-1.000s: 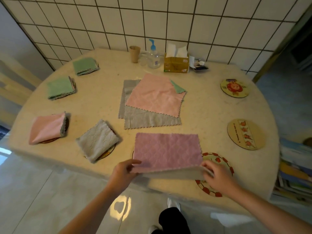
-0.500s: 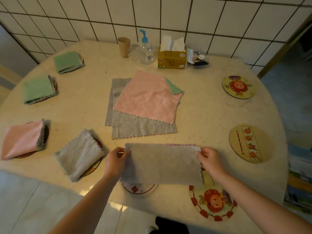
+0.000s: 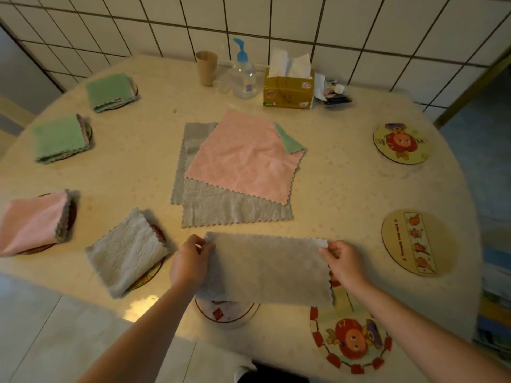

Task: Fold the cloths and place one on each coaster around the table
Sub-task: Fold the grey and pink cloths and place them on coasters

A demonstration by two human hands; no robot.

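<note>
Head view: both hands' fingers pinch the half-folded grey cloth (image 3: 266,268), left hand (image 3: 189,262), right hand (image 3: 344,262). Four coasters left of them hold folded cloths; four coasters and three flat cloths (image 3: 237,172) beyond remain, I judge.

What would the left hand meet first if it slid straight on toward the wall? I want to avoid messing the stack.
Probably the spread grey cloth at the bottom of the central stack, just beyond the left hand, which pinches the half-folded cloth. Depth is uncertain.

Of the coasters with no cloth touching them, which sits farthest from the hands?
The round cartoon-face coaster at the far right, toward the tiled wall. The striped fruit coaster lies nearer the right hand; the nearest right coaster is partly under the held cloth.
</note>
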